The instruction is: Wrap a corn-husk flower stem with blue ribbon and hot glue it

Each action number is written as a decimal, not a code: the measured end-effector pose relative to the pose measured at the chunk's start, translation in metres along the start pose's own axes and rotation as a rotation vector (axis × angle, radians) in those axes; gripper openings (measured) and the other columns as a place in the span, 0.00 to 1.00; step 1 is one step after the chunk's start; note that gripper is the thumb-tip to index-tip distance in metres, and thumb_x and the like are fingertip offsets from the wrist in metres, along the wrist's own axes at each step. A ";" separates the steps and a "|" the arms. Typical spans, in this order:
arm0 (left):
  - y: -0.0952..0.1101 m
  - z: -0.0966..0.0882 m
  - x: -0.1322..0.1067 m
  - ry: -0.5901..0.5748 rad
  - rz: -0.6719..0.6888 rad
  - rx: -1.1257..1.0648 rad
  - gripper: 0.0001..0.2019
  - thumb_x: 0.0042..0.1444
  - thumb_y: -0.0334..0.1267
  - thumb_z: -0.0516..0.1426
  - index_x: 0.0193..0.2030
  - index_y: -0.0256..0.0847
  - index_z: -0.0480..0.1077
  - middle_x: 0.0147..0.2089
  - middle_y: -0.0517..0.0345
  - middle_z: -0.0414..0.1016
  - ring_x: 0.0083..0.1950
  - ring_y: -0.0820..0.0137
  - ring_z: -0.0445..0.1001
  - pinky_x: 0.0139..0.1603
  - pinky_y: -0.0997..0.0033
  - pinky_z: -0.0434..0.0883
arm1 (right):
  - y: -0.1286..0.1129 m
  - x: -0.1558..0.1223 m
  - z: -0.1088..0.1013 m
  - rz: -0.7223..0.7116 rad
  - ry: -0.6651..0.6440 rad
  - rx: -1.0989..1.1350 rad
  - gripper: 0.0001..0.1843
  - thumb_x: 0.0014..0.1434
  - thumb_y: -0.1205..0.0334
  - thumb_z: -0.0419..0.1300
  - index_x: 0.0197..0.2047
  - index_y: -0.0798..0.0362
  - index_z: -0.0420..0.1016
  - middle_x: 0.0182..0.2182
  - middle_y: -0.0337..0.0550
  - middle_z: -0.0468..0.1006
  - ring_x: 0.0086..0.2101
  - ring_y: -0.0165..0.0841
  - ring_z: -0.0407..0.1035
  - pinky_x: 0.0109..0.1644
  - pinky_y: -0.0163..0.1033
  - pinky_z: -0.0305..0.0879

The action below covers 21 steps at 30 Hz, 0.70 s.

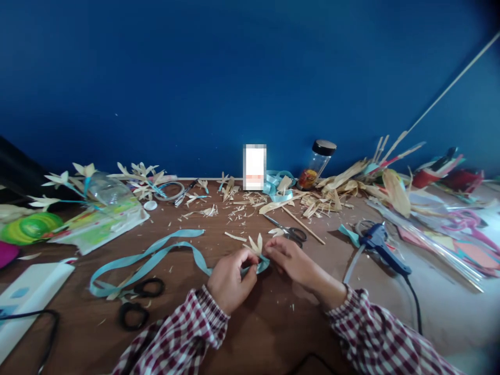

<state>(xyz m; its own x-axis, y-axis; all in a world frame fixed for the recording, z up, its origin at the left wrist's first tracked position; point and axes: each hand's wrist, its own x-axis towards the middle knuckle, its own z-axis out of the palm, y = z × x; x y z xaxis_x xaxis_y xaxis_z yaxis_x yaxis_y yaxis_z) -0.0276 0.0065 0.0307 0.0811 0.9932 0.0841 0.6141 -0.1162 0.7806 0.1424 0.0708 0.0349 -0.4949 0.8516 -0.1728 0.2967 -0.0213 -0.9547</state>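
Between my hands a small pale dried-husk flower (255, 244) stands with its pointed petals up. My left hand (233, 278) pinches it low down, thumb and forefinger closed around its base. A light blue ribbon (148, 263) runs from the left of the table under my left hand, and a piece of it shows at the flower's base. My right hand (291, 260) is closed at the other side, fingertips curled at the ribbon by the flower; its thumb is mostly hidden. Black-handled scissors (135, 307) lie left of my left hand, and another pair of scissors (292, 234) lies behind my right.
A blue glue gun (385, 249) with a cord lies at the right. Husk scraps (324, 203), a ribbon coil (279, 185) and a black-lidded jar (316, 164) stand along the blue wall. Finished husk flowers (74, 179) and a white box (33, 291) are at the left.
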 end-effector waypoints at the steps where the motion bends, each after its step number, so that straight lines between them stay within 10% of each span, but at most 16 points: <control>1: 0.000 0.000 0.000 0.001 0.027 -0.018 0.05 0.54 0.32 0.53 0.36 0.43 0.68 0.36 0.60 0.78 0.37 0.69 0.75 0.39 0.72 0.67 | 0.000 0.001 -0.001 0.017 -0.004 0.024 0.15 0.57 0.48 0.58 0.33 0.52 0.67 0.17 0.31 0.64 0.17 0.25 0.56 0.20 0.32 0.50; 12: 0.001 -0.005 0.001 -0.070 0.111 -0.083 0.05 0.54 0.31 0.53 0.35 0.42 0.69 0.36 0.62 0.78 0.38 0.72 0.75 0.42 0.73 0.67 | 0.006 -0.001 -0.005 0.081 -0.139 0.352 0.20 0.45 0.52 0.70 0.34 0.55 0.67 0.27 0.37 0.74 0.26 0.27 0.66 0.28 0.31 0.57; 21: -0.004 -0.009 0.005 -0.061 -0.094 -0.018 0.06 0.55 0.35 0.54 0.37 0.43 0.73 0.34 0.62 0.79 0.36 0.69 0.75 0.40 0.71 0.66 | 0.007 -0.002 -0.004 0.030 -0.020 0.394 0.17 0.49 0.55 0.68 0.35 0.51 0.64 0.26 0.33 0.71 0.27 0.27 0.65 0.30 0.32 0.59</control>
<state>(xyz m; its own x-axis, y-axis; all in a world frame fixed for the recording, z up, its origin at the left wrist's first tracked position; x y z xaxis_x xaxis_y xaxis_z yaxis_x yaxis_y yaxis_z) -0.0363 0.0116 0.0336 0.0718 0.9970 -0.0280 0.6073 -0.0214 0.7942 0.1488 0.0707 0.0295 -0.5073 0.8375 -0.2029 -0.0233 -0.2487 -0.9683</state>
